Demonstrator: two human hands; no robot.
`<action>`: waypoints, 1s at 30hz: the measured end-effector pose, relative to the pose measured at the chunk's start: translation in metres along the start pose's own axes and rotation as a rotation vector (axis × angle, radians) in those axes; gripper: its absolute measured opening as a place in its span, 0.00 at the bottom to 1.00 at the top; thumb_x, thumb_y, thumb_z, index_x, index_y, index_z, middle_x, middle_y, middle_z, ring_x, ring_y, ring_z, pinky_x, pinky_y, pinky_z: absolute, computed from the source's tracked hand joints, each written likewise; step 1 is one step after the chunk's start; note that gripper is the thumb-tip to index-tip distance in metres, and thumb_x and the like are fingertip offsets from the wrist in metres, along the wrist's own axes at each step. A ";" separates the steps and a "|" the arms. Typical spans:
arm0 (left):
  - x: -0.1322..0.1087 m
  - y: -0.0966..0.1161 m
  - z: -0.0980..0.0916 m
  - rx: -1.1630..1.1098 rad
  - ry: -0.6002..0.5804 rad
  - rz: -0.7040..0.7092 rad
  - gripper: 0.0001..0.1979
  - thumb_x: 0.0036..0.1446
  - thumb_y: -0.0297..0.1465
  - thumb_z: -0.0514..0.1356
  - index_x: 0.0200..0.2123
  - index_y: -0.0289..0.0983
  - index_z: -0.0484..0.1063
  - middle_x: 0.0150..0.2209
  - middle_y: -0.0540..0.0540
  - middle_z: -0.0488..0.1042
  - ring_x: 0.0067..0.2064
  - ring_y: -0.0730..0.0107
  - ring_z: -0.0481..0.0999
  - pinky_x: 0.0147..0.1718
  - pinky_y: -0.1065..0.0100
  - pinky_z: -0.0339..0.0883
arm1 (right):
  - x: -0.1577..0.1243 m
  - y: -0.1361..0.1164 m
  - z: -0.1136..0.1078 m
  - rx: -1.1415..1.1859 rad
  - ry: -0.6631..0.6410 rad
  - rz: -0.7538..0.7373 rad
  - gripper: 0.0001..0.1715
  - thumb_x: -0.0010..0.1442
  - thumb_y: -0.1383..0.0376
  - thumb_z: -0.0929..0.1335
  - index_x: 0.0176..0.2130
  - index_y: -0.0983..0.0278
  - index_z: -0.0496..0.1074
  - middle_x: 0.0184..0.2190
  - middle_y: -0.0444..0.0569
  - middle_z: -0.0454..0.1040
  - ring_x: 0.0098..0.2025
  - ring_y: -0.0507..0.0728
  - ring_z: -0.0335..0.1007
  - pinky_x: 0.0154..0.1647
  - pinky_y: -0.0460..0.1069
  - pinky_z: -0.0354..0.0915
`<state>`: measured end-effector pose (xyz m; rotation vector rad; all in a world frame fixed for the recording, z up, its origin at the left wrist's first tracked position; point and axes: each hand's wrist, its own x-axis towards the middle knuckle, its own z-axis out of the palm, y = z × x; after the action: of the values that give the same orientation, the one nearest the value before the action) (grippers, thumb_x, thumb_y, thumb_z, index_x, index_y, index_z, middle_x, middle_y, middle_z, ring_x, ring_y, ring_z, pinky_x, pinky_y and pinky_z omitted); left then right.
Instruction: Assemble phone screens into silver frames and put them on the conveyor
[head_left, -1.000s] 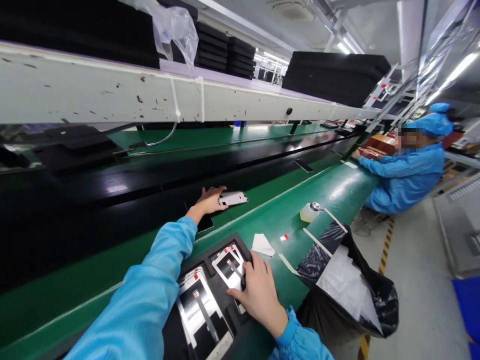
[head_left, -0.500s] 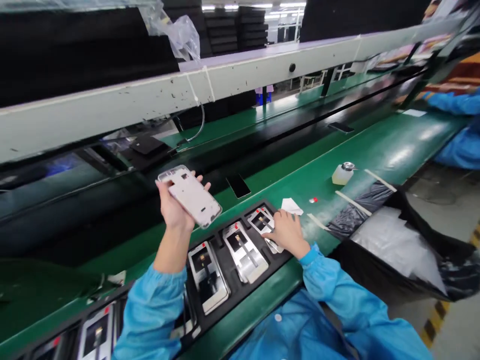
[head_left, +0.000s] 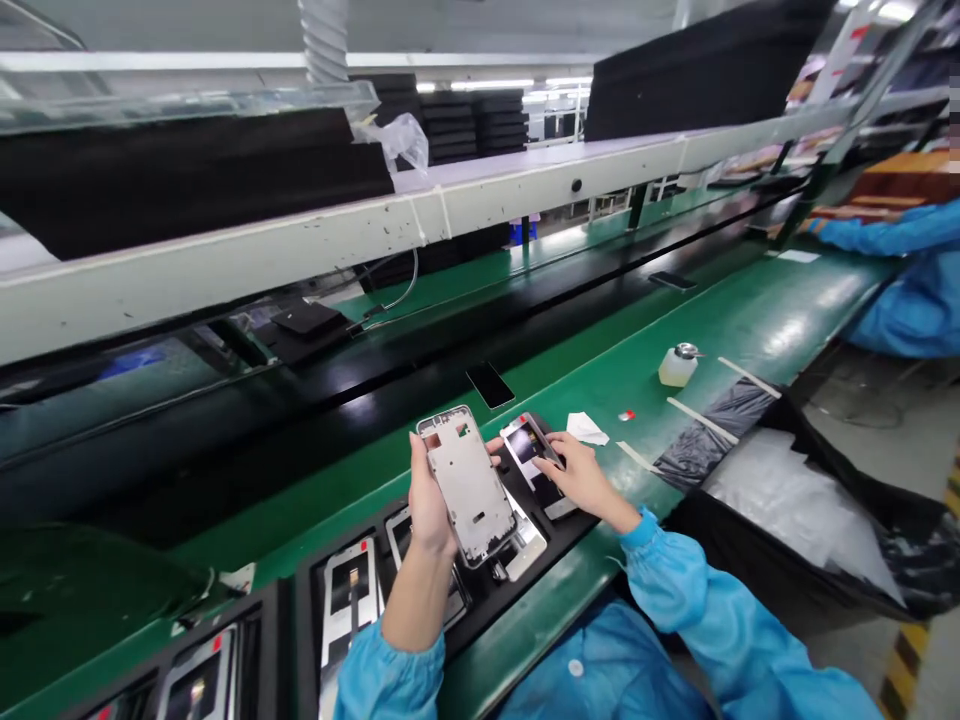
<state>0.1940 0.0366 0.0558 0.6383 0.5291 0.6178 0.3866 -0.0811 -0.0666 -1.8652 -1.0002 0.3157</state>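
Note:
My left hand [head_left: 435, 500] is wrapped round a pale phone frame [head_left: 471, 490], whose flat inner side with small cutouts faces me. It is held over the black foam tray [head_left: 480, 610], hiding part of the phone parts below. My right hand [head_left: 581, 475] grips the right edge of a white-bordered phone screen [head_left: 529, 450] with a red tab, at the tray's right end. That screen stands a little tilted, close to the left fingertips. Further screen pieces [head_left: 349, 600] with red tabs lie in the tray's slots.
A dark phone panel [head_left: 490, 385] lies on the black belt behind the tray. To the right are white paper [head_left: 587, 429], a bottle with a metal top [head_left: 678, 366] and a taped black bag [head_left: 780, 500] of clear plastic. A co-worker's blue sleeve [head_left: 892, 235] shows at far right.
My left hand has brought the phone frame right and down, over the tray. My right hand has shifted slightly and now holds up a phone screen. The view has tilted upward.

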 end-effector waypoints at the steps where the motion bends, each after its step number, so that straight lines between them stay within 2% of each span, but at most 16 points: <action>1: 0.001 -0.003 -0.003 0.012 -0.040 -0.033 0.35 0.81 0.56 0.45 0.55 0.34 0.82 0.45 0.30 0.90 0.39 0.49 0.92 0.41 0.54 0.89 | 0.001 -0.004 -0.004 0.063 0.008 -0.014 0.26 0.73 0.43 0.71 0.38 0.62 0.80 0.49 0.60 0.86 0.55 0.70 0.82 0.62 0.66 0.75; 3: 0.001 -0.011 -0.008 0.040 -0.168 -0.094 0.38 0.79 0.59 0.48 0.59 0.34 0.81 0.48 0.28 0.90 0.41 0.46 0.92 0.42 0.52 0.88 | 0.002 -0.017 -0.009 0.171 0.018 -0.045 0.39 0.72 0.31 0.66 0.41 0.61 0.81 0.39 0.55 0.85 0.45 0.67 0.83 0.49 0.60 0.81; 5: -0.001 -0.020 -0.010 0.070 -0.336 -0.160 0.41 0.74 0.63 0.56 0.67 0.35 0.78 0.52 0.28 0.89 0.43 0.44 0.92 0.43 0.52 0.88 | -0.001 -0.033 -0.008 0.295 0.003 -0.053 0.46 0.69 0.24 0.63 0.40 0.61 0.80 0.31 0.50 0.80 0.34 0.63 0.80 0.36 0.57 0.80; 7: -0.003 -0.030 -0.010 0.085 -0.473 -0.199 0.48 0.67 0.66 0.64 0.74 0.38 0.73 0.53 0.29 0.89 0.45 0.43 0.92 0.44 0.52 0.87 | -0.008 -0.048 -0.003 0.479 -0.024 -0.019 0.46 0.69 0.23 0.63 0.40 0.60 0.78 0.24 0.44 0.72 0.22 0.57 0.70 0.22 0.52 0.73; 9: -0.004 -0.038 -0.008 0.105 -0.534 -0.198 0.55 0.61 0.69 0.67 0.79 0.41 0.67 0.54 0.31 0.89 0.47 0.43 0.91 0.47 0.51 0.86 | -0.015 -0.061 0.001 0.634 0.050 0.015 0.42 0.69 0.25 0.66 0.39 0.59 0.74 0.23 0.39 0.68 0.16 0.52 0.59 0.14 0.49 0.64; 10: -0.005 -0.041 -0.008 0.128 -0.540 -0.170 0.57 0.60 0.70 0.67 0.80 0.42 0.65 0.53 0.32 0.89 0.47 0.43 0.91 0.48 0.51 0.85 | -0.018 -0.066 0.001 0.664 0.134 0.008 0.39 0.70 0.27 0.68 0.40 0.58 0.74 0.25 0.40 0.70 0.16 0.51 0.60 0.14 0.48 0.65; 11: -0.006 -0.043 -0.008 0.169 -0.538 -0.131 0.58 0.61 0.71 0.66 0.81 0.41 0.63 0.53 0.32 0.89 0.48 0.43 0.91 0.49 0.50 0.85 | -0.020 -0.071 0.000 0.654 0.236 -0.021 0.36 0.70 0.28 0.69 0.42 0.58 0.74 0.29 0.42 0.75 0.19 0.52 0.65 0.17 0.49 0.69; 13: -0.007 -0.046 -0.009 0.298 -0.528 -0.025 0.58 0.63 0.71 0.63 0.82 0.40 0.61 0.54 0.30 0.88 0.50 0.42 0.90 0.52 0.49 0.83 | -0.021 -0.078 -0.006 0.588 0.391 -0.102 0.33 0.72 0.32 0.70 0.48 0.57 0.76 0.41 0.50 0.83 0.32 0.57 0.79 0.32 0.52 0.80; 14: -0.007 -0.046 -0.011 0.372 -0.524 0.027 0.57 0.64 0.71 0.62 0.82 0.39 0.61 0.56 0.28 0.87 0.52 0.41 0.90 0.53 0.49 0.83 | -0.021 -0.081 -0.010 0.558 0.415 -0.140 0.32 0.74 0.33 0.70 0.51 0.57 0.77 0.47 0.53 0.85 0.41 0.60 0.84 0.41 0.55 0.84; 16: -0.007 -0.048 -0.013 0.520 -0.525 0.142 0.53 0.68 0.69 0.59 0.82 0.40 0.64 0.67 0.27 0.81 0.61 0.37 0.86 0.57 0.47 0.81 | -0.020 -0.087 -0.017 0.526 0.393 -0.184 0.33 0.76 0.34 0.68 0.54 0.57 0.80 0.56 0.57 0.85 0.54 0.65 0.85 0.56 0.60 0.83; 17: -0.006 -0.049 -0.014 0.594 -0.529 0.217 0.50 0.70 0.68 0.58 0.81 0.42 0.66 0.74 0.28 0.74 0.68 0.35 0.81 0.61 0.45 0.80 | -0.020 -0.089 -0.020 0.525 0.372 -0.187 0.34 0.76 0.34 0.68 0.55 0.57 0.81 0.58 0.57 0.85 0.58 0.66 0.84 0.61 0.62 0.82; 19: -0.003 -0.053 -0.018 0.736 -0.556 0.396 0.45 0.73 0.65 0.56 0.81 0.45 0.67 0.83 0.34 0.61 0.81 0.32 0.65 0.71 0.42 0.72 | -0.020 -0.093 -0.022 0.554 0.351 -0.169 0.34 0.76 0.34 0.68 0.56 0.58 0.82 0.61 0.57 0.84 0.63 0.67 0.83 0.68 0.65 0.79; 21: 0.001 -0.057 -0.022 0.870 -0.612 0.533 0.41 0.77 0.61 0.54 0.83 0.48 0.62 0.86 0.39 0.52 0.86 0.35 0.51 0.77 0.40 0.65 | -0.020 -0.096 -0.021 0.600 0.357 -0.145 0.34 0.75 0.34 0.70 0.58 0.58 0.81 0.61 0.58 0.84 0.65 0.68 0.82 0.71 0.66 0.76; 22: 0.003 -0.059 -0.025 0.927 -0.645 0.570 0.40 0.78 0.58 0.54 0.84 0.49 0.59 0.87 0.40 0.49 0.87 0.36 0.49 0.79 0.39 0.63 | -0.020 -0.097 -0.020 0.624 0.365 -0.142 0.34 0.75 0.35 0.70 0.58 0.58 0.80 0.61 0.58 0.84 0.66 0.68 0.81 0.72 0.66 0.76; 26: 0.005 -0.059 -0.034 1.084 -0.730 0.647 0.38 0.81 0.51 0.54 0.87 0.52 0.49 0.88 0.40 0.43 0.88 0.40 0.46 0.83 0.37 0.55 | -0.015 -0.098 -0.017 0.688 0.402 -0.159 0.31 0.71 0.36 0.74 0.52 0.58 0.77 0.55 0.56 0.86 0.60 0.65 0.84 0.66 0.62 0.79; 30: 0.002 -0.052 -0.033 1.148 -0.778 0.630 0.40 0.79 0.52 0.57 0.86 0.50 0.52 0.88 0.40 0.45 0.87 0.40 0.48 0.84 0.41 0.52 | -0.014 -0.101 -0.019 0.674 0.396 -0.183 0.31 0.70 0.34 0.74 0.42 0.57 0.73 0.46 0.52 0.83 0.51 0.62 0.82 0.58 0.58 0.80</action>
<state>0.1939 0.0173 -0.0027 2.0759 -0.1390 0.5446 0.3389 -0.0833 0.0251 -1.1544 -0.6706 0.1372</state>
